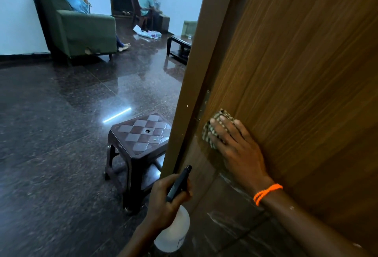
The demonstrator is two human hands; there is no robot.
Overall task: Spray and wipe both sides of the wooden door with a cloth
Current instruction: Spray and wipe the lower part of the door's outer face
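Right hand point(235, 146) presses the checked woven cloth point(217, 127) flat-fingered against the brown wooden door point(296, 72); left hand point(165, 201) grips the white plastic spray bottle point(173, 232) below.

Wooden door point(296, 56): brown, vertical grain, fills right of view, stands ajar with hinged edge toward frame; lower section shows wet streaks (pale, diagonal).
Cloth point(217, 126): checked, green-and-cream, bunched flat against door face close to hinge edge, partly covered by fingers.
Spray bottle point(174, 230): translucent white body, black trigger head with nozzle pointing up toward door edge; held tilted, just beside door's lower edge, clear of cloth.
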